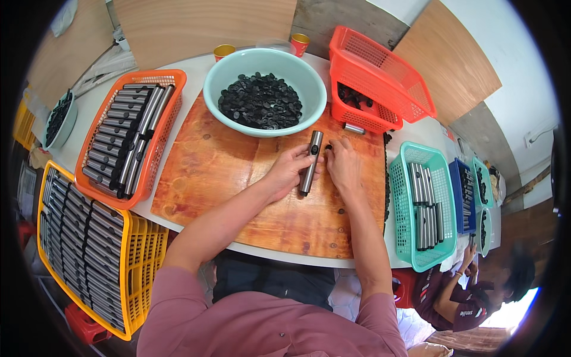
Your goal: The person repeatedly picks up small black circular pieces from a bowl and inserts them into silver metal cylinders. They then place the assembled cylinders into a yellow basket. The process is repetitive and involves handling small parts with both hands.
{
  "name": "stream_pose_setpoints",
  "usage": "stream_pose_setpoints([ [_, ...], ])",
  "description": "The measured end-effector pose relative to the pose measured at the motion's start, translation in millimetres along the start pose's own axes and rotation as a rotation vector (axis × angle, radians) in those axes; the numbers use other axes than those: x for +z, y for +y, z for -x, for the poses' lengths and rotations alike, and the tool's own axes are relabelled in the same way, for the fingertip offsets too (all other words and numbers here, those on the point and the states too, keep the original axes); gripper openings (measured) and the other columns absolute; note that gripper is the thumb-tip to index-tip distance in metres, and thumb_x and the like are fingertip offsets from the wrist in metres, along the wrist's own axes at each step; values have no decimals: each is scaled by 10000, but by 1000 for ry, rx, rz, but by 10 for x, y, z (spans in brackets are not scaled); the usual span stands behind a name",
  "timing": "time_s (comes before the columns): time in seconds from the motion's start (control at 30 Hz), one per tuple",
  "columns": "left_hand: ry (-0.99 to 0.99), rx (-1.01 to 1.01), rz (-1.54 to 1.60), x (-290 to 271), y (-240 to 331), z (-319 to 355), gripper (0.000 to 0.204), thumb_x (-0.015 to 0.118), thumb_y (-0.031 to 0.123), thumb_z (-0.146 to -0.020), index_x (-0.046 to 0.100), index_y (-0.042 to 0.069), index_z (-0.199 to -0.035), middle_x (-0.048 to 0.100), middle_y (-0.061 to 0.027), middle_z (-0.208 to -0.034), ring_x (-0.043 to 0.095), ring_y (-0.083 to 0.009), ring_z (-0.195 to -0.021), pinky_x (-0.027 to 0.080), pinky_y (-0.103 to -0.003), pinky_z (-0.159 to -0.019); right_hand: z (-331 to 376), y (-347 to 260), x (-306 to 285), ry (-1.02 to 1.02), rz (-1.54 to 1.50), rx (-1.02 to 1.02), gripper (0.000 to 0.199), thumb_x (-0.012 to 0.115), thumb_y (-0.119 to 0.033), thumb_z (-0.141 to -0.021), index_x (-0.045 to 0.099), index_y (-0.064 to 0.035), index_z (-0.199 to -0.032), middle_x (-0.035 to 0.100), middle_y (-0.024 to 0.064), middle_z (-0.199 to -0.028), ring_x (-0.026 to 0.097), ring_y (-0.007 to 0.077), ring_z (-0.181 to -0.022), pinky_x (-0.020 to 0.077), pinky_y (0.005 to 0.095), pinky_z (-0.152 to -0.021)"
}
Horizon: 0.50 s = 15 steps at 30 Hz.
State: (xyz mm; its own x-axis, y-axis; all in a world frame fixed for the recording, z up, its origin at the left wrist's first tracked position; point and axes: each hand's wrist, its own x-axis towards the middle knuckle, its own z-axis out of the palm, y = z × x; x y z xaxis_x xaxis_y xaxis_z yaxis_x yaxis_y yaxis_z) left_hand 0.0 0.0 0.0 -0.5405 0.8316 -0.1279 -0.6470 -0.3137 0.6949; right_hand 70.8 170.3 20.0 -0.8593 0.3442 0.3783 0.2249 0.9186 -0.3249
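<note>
Both forearms reach up from six o'clock over the board (238,178). The left hand (288,172) grips one metal tube (310,162), fingers curled around it. The right hand (344,165) rests at its three o'clock, fingertips pinched at the tube's top. One bowl (232,77) of black caps sits at twelve.

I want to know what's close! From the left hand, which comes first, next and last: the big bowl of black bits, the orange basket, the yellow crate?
From the left hand:
1. Big bowl, just ahead.
2. Orange basket, off to the left.
3. Yellow crate, farthest, low left beside the table.

A slim grey metal tube (311,162) stands tilted on the wooden board (226,178).
</note>
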Motion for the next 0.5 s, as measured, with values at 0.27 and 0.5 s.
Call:
stream_pose_setpoints([
  [0.27,22,12,17,-60,16,-12,315,586,124,-1029,528,9,-1317,659,-97,-1134,677,-198,-954,588,-354,-859,83,-30,-4,-80,-127,-135,158,664,-89,-896,724,-6,-1016,685,155,-1000,695,366,-829,555,449,-727],
  [0.5,30,13,12,-19,26,4,304,588,120,-1026,534,-1,-1299,664,-116,-1121,675,-200,-948,586,-351,-862,240,10,84,-151,-490,186,116,704,-75,-916,727,5,-997,626,121,-852,662,235,-792,523,347,-713],
])
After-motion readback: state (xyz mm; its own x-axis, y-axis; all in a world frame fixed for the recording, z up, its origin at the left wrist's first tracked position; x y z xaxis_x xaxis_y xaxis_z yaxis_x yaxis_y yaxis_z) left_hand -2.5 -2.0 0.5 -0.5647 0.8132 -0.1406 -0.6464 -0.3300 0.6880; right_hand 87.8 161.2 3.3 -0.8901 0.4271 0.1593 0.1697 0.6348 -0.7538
